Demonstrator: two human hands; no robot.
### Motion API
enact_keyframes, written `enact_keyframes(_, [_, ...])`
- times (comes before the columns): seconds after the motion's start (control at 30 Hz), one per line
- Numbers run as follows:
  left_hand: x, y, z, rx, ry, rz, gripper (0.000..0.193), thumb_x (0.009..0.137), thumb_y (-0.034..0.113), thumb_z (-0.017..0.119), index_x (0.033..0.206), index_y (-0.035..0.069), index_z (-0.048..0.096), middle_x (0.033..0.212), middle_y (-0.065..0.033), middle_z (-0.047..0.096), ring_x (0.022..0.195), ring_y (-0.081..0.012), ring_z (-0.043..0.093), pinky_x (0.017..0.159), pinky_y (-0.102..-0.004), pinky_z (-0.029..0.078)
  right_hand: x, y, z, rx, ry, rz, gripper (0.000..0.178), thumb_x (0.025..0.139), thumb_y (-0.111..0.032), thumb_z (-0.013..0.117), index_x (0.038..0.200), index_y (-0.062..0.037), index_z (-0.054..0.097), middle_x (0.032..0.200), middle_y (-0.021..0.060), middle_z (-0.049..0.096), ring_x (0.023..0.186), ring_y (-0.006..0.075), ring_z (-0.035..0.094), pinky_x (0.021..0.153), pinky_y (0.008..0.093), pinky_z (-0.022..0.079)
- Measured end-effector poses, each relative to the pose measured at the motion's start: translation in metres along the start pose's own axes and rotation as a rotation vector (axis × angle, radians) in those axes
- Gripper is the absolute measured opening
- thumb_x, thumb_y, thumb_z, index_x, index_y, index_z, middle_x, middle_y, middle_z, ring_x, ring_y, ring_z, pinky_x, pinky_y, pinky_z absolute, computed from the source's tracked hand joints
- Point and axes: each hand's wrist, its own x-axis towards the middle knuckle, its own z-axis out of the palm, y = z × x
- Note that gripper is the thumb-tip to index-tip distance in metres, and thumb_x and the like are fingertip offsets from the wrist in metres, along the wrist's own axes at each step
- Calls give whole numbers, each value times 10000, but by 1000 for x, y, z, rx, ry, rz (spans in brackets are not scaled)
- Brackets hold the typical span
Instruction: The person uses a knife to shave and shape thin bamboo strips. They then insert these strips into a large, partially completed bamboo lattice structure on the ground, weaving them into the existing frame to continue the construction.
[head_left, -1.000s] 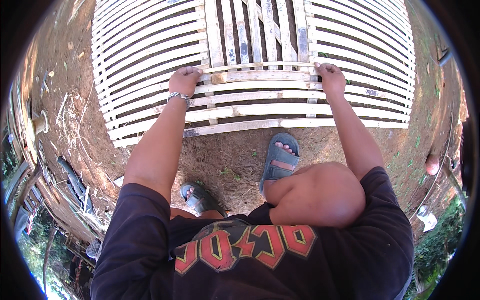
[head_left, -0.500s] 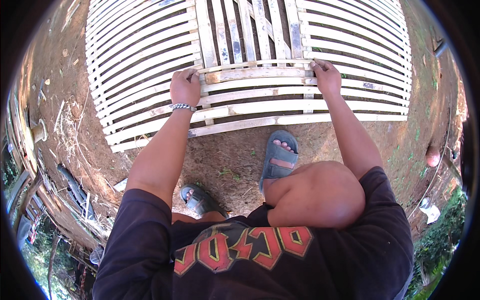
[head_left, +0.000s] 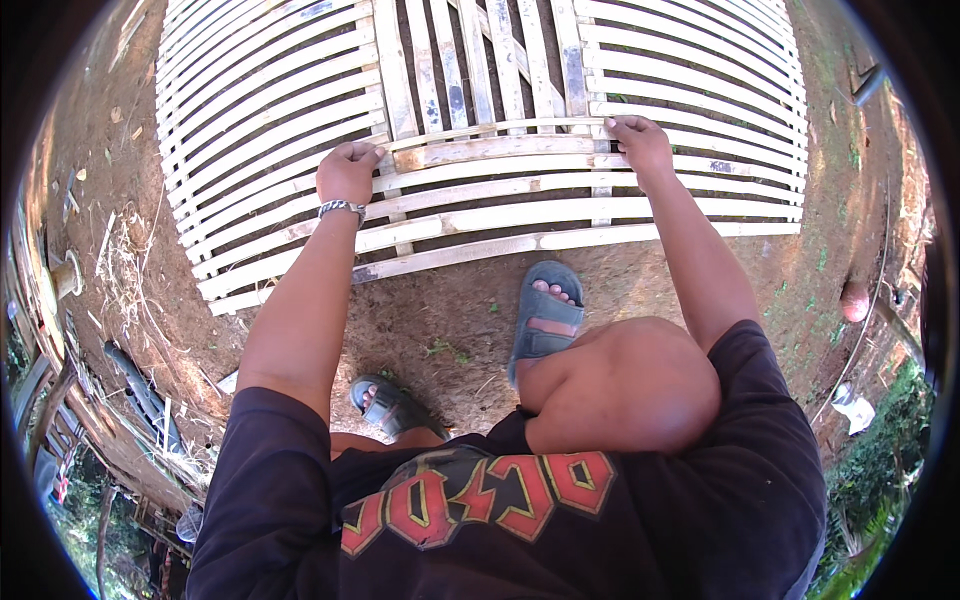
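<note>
A large panel of pale split-bamboo slats (head_left: 500, 216) lies on the ground in front of me, with gaps between the crosswise slats. A thin narrow bamboo strip (head_left: 490, 128) runs crosswise near its front part, over the ends of several lengthwise slats (head_left: 452, 85). My left hand (head_left: 347, 172), with a chain bracelet at the wrist, pinches the strip's left end between thumb and fingers. At its right end my right hand (head_left: 641, 147) pinches the same strip. Both arms are stretched forward.
My sandalled feet stand on bare soil just before the panel; the right sandal (head_left: 546, 310) is close to its front edge. Wood scraps and a dark tube (head_left: 145, 390) lie to the left. A reddish round object (head_left: 855, 301) and a white scrap (head_left: 853, 408) are at right.
The view has shifted slightly, so the panel and both hands appear a little further left. Both hands keep their pinch on the strip, with hardly any movement against the panel.
</note>
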Motion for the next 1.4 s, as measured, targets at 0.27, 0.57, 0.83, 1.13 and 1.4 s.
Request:
enact_keyframes(0.27, [3, -7, 2, 27, -14, 21, 302, 859, 369, 803, 971, 89, 791, 860, -47, 775, 769, -159, 705, 746, -315, 536, 9, -5, -6, -62, -51, 81, 307, 873, -329, 832, 983, -60, 733, 800, -9, 622, 697, 79, 539, 599, 238, 485])
enact_keyframes(0.57, [8, -11, 3, 22, -19, 23, 279, 860, 346, 804, 978, 94, 790, 872, -35, 781, 785, -147, 708, 757, -303, 531, 10, -7, -7, -74, -36, 89, 338, 841, -362, 860, 927, -63, 728, 747, 3, 614, 625, 86, 545, 562, 242, 497])
enact_keyframes(0.83, [1, -3, 1, 23, 2, 1, 282, 848, 329, 816, 989, 87, 786, 897, -51, 777, 819, -176, 715, 785, -330, 546, 8, -4, -5, -80, -9, 30, 331, 838, -370, 850, 901, -66, 736, 738, 9, 632, 628, 89, 555, 558, 253, 495])
enact_keyframes(1.13, [0, -4, 4, 46, 18, 9, 263, 866, 308, 791, 1000, 83, 777, 885, -53, 768, 813, -182, 708, 780, -333, 543, 7, 4, -1, -67, 12, -23, 329, 842, -365, 839, 911, -58, 744, 743, -2, 654, 669, 93, 561, 617, 262, 468])
enact_keyframes(1.4, [-4, -3, 6, 30, 39, 61, 281, 870, 281, 782, 1036, 55, 766, 890, -56, 769, 818, -179, 710, 784, -328, 542, 0, 5, 3, -158, 60, -79, 355, 867, -397, 794, 1010, -73, 776, 901, 41, 758, 809, 134, 671, 748, 293, 512])
